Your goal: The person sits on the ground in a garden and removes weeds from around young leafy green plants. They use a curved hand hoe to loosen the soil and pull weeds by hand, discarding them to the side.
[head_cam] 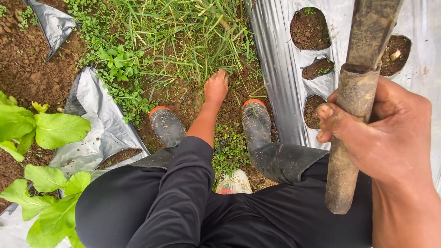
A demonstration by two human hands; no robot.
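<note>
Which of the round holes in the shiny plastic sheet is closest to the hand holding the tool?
The lowest dirt-filled hole, just left of the right hand gripping the muddy wooden tool handle. The other holes sit higher up the silver plastic sheet.

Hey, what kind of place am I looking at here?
Most likely an outdoor vegetable plot. Silver plastic mulch sheeting with round planting holes covers a soil bed, broad green leafy plants grow beside it, and the left hand reaches into a clump of long green grass in the muddy furrow.

soft even daylight, sharp, glare on plastic sheeting (280,69).
</note>
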